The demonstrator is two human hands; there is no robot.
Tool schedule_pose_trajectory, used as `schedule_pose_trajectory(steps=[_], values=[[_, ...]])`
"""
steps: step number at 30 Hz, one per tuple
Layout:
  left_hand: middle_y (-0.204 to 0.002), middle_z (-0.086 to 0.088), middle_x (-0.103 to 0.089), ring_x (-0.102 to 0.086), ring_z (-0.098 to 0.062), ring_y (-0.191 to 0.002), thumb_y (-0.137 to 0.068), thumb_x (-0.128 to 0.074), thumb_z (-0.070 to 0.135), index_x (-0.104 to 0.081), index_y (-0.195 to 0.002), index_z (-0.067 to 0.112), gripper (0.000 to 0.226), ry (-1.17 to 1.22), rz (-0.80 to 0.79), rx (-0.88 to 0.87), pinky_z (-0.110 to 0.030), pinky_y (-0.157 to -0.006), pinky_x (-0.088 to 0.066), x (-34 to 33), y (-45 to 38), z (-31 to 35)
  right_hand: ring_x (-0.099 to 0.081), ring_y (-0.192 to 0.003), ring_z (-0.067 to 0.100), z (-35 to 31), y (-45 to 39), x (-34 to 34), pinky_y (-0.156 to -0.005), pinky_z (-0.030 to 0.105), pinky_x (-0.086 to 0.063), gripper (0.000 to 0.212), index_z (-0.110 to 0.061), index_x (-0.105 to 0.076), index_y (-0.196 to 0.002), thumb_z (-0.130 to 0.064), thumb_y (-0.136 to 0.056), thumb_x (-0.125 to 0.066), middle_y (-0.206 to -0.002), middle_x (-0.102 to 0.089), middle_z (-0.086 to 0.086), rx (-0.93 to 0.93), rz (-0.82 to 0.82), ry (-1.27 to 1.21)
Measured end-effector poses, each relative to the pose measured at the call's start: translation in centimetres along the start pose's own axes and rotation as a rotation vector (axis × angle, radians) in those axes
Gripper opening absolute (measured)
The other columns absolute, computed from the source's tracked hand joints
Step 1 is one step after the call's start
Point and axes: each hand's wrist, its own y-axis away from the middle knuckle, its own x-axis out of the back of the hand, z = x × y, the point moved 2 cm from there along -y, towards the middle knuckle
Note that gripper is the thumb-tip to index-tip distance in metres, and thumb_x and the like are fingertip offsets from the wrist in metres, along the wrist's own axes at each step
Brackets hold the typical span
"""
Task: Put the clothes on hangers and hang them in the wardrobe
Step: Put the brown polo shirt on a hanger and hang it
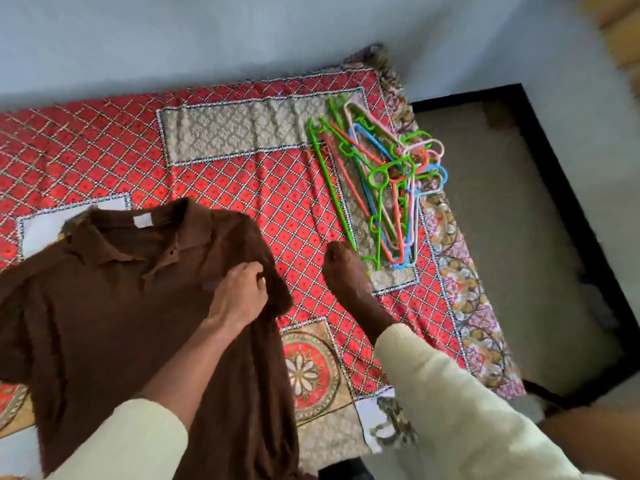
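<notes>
A brown polo shirt (121,306) lies spread on the left part of a bed covered by a red patterned bedspread (242,188), its collar toward the far side and a white label (143,220) showing inside the neck. The shirt's lower part hangs off the near edge of the bed. The left hand (239,292) rests on the shirt's right shoulder area with its fingers curled, pinching a fold of the brown fabric near the sleeve seam. The right hand (344,268) is off the shirt, over the bedspread between the shirt and a pile of plastic hangers (384,181). Its fingers are drawn into a loose fist, and its knuckles sit just beside the lower tips of the nearest green hanger (329,181); whether it is gripping any part of that hanger cannot be told, since the back of the hand hides the fingertips. Both arms wear cream sleeves (450,393) pushed up from the wrists. The hangers lie tangled together on the right part of the bed: green, orange, blue and pale pink ones, with their hooks pointing toward the bed's right edge. Beyond that edge a floor with a black-bordered mat (519,202) is visible, and a pale grey wall (207,39) runs along the far side of the bed.
</notes>
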Motion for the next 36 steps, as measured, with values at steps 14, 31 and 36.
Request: schedule_pose_trajectory(steps=[14, 31, 36], values=[[-0.101, -0.013, -0.073, -0.068, -0.029, -0.091, -0.089, -0.067, 0.029, -0.073, -0.104, 0.015, 0.021, 0.351, -0.143, 0.212, -0.031, -0.073, -0.053, -9.3, -13.3, 21.5, -0.065, -0.079, 0.040, 13.8, -11.3, 7.9, -0.065, 0.039, -0.048, 0.020, -0.008, -0.069, -0.089, -0.018, -0.089, -0.052, -0.087, -0.070, 0.022, -0.120, 0.090, -0.133], [-0.116, -0.015, -0.060, -0.062, -0.032, -0.100, -0.098, -0.050, 0.020, -0.060, -0.119, 0.005, 0.028, 0.090, 0.278, 0.258, -0.042, -0.081, -0.053, -7.8, -8.8, 21.7, -0.064, -0.077, 0.037, 11.8, -9.4, 6.8, -0.061, 0.036, -0.042, 0.019, -0.005, -0.070, -0.090, -0.014, -0.090, -0.053, -0.089, -0.070, 0.021, -0.081, 0.117, -0.239], [-0.122, -0.016, -0.059, -0.058, -0.034, -0.108, -0.100, -0.043, 0.010, -0.057, -0.122, 0.005, 0.027, 0.402, 0.573, 0.430, -0.037, -0.084, -0.039, -2.6, -5.6, 16.7, -0.062, -0.087, 0.039, 7.2, -7.8, 5.7, -0.066, 0.037, -0.040, 0.015, -0.005, -0.066, -0.093, -0.014, -0.087, -0.054, -0.094, -0.067, 0.023, -0.041, 0.143, -0.255]])
